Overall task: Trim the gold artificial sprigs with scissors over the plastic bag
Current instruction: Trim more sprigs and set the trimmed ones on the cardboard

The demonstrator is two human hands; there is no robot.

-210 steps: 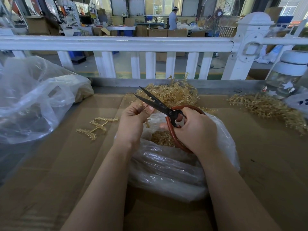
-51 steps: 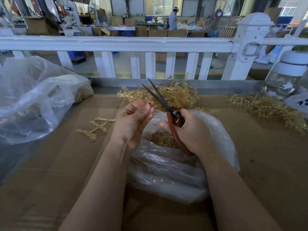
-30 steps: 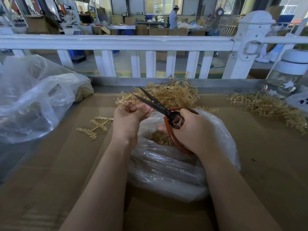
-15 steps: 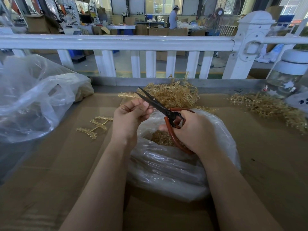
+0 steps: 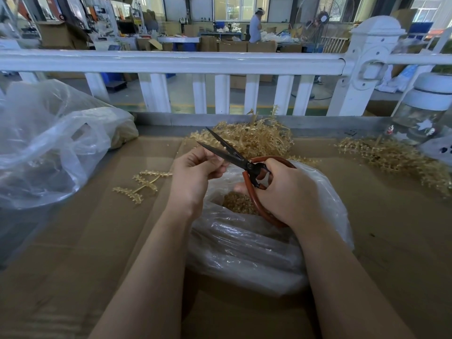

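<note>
Scissors [image 5: 234,156] blades reopened since 1.7 s ago. Right hand [image 5: 288,189] fingers grasp handles; left hand [image 5: 195,172] fingers clenched, contents indiscernible, above plastic bag [image 5: 244,245].

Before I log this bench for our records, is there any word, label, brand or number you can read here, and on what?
None can be read.
Scissors: no brand or mark visible.
Glass jar: only star shapes, no lettering.
Signs on the far workshop wall: too small and blurred to read.

Sprig piece in left hand [image 5: 195,171] hidden
</note>
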